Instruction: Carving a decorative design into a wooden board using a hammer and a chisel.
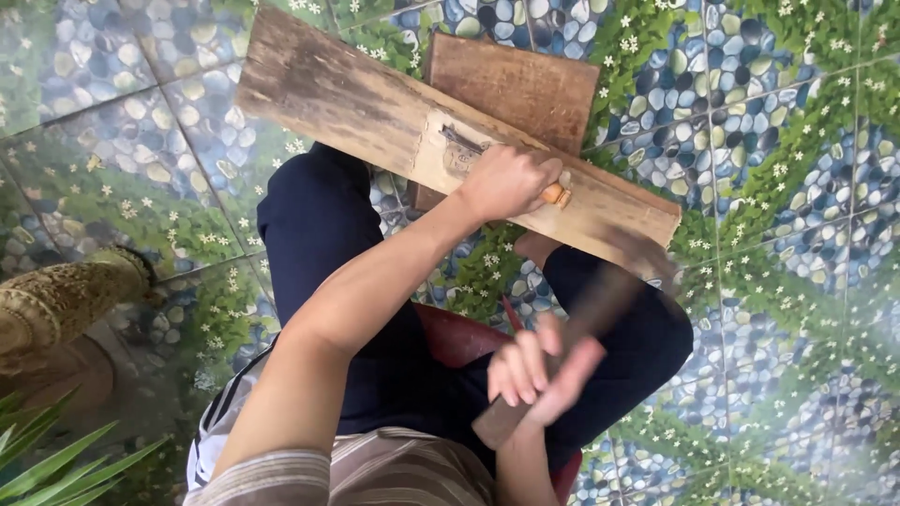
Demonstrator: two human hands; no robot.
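A long weathered wooden plank point(347, 94) lies across my lap, slanting from upper left to lower right. My left hand point(506, 180) is closed around a chisel whose orange wooden handle end point(557, 195) pokes out of my fist, its tip set on a pale carved patch point(450, 150) of the plank. My right hand point(539, 367) grips the wooden handle of a mallet point(600, 300), which is raised and motion-blurred below the plank's right end.
A second, darker board point(525, 84) lies under the plank. I sit on a red stool point(450, 337) in dark trousers. The floor is tile printed with pebbles and grass point(787, 141). A carved wooden piece point(66, 295) and green leaves point(56, 464) are at left.
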